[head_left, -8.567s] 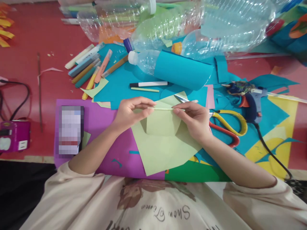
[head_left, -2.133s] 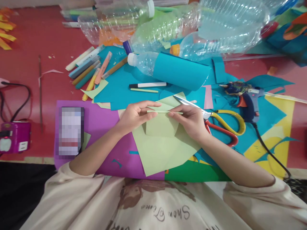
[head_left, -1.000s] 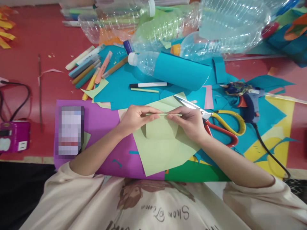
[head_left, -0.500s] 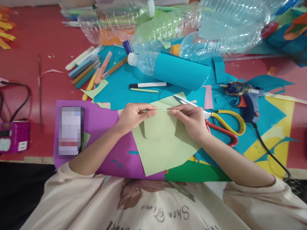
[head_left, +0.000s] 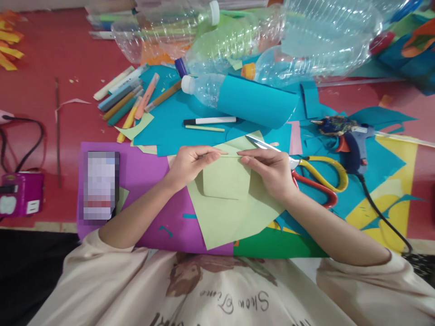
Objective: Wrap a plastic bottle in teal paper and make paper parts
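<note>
Between my two hands is a small piece of pale green paper [head_left: 226,179], its far edge folded into a narrow strip. My left hand [head_left: 195,164] pinches the left end of that fold between thumb and fingers. At the other end, my right hand [head_left: 268,166] pinches it the same way. Beneath lies a larger pale green sheet [head_left: 217,226]. Scissors [head_left: 317,176] with yellow and red handles rest by my right hand, their blades partly hidden behind it. A white marker with a black cap [head_left: 210,121] lies beyond the paper.
A bottle wrapped in blue paper [head_left: 256,100] lies beyond the marker, with more clear bottles [head_left: 316,45] behind. A glue gun [head_left: 355,145] with a cord lies at right. Several markers [head_left: 125,99] and a phone [head_left: 100,185] are at left. Purple paper [head_left: 149,217] covers the near edge.
My fingertips have shifted slightly along the fold, the left ones a little leftward. The small paper's near edge hangs slightly lower. Other things stay in place.
</note>
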Demonstrator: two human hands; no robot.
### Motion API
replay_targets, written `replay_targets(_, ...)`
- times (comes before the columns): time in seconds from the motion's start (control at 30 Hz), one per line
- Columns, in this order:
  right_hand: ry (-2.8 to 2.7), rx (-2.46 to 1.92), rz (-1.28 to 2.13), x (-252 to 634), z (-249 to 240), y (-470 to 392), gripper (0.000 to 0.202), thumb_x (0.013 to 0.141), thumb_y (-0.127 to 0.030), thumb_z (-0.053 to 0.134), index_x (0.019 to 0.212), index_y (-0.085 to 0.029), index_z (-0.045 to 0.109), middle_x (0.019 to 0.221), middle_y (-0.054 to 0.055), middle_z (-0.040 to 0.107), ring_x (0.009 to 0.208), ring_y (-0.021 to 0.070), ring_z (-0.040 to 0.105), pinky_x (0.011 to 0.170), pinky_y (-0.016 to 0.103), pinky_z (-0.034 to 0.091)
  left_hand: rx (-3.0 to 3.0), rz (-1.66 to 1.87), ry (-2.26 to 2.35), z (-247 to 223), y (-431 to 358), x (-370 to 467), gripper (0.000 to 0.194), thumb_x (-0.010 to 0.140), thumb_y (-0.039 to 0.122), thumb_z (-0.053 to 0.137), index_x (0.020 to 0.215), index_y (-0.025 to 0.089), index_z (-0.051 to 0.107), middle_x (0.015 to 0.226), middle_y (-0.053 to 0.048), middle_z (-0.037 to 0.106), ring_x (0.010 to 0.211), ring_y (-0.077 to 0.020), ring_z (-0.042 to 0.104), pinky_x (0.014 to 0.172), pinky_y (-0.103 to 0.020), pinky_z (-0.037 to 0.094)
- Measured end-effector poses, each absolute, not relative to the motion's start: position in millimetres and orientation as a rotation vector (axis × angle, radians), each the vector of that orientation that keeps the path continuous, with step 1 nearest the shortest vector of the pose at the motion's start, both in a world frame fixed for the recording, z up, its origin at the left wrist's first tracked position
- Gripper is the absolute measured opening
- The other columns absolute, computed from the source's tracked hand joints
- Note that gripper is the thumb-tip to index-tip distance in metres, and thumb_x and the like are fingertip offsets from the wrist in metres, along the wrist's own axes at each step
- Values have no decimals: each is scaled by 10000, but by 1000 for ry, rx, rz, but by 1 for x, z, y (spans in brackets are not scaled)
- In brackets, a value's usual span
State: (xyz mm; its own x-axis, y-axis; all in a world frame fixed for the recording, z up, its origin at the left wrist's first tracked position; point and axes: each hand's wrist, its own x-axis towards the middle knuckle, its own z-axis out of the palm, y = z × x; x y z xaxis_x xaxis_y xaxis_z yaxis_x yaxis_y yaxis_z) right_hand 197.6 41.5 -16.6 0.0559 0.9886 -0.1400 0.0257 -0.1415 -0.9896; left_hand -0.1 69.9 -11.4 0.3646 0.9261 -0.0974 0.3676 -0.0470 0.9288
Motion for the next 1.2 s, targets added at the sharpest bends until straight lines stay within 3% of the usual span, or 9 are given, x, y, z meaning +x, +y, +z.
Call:
replay_targets(0.13, -1124, -1325, 1263, 198, -16, 42, 51, 660, -262, 768, 707, -268, 786, 747, 13, 768, 683, 169, 680, 589, 293, 549, 1600, 715, 1165, -15, 71, -1, 371, 814, 543, 607, 924, 231, 777, 769, -26, 749, 555, -102, 542, 487, -225, 354)
replay_targets(0.23, -1121, -1301, 1266, 198, -16, 42, 56, 657, -246, 765, 701, -274, 784, 707, 4, 758, 623, 145, 649, 534, 268, 515, 1595, 729, 1173, -17, 70, -1, 353, 804, 528, 624, 923, 233, 778, 720, -24, 736, 526, -97, 511, 463, -230, 319)
replay_targets(0.5, -1085, -1303, 1317, 198, -17, 42, 56, 641, -266, 770, 697, -260, 779, 614, -4, 710, 528, 114, 574, 467, 251, 462, 1589, 732, 1150, -14, 69, 0, 331, 814, 493, 624, 922, 219, 775, 887, -46, 765, 564, -94, 544, 483, -222, 373)
replay_targets(1.07, -1055, -1225, 1379, 200, -19, 42, 143, 639, -131, 730, 689, -259, 768, 678, -9, 743, 592, 122, 636, 529, 246, 498, 1533, 770, 1120, -16, 69, 3, 208, 788, 355, 661, 880, 206, 773, 874, -44, 771, 575, -93, 602, 438, -190, 365)
replay_targets(1.2, -1100, -1231, 1348, 200, -21, 42, 109, 665, -150, 724, 708, -245, 756, 694, -2, 739, 603, 125, 636, 535, 252, 496, 1519, 805, 1095, -16, 68, 5, 161, 786, 303, 666, 859, 207, 772, 869, -36, 772, 670, -115, 657, 495, -182, 427)
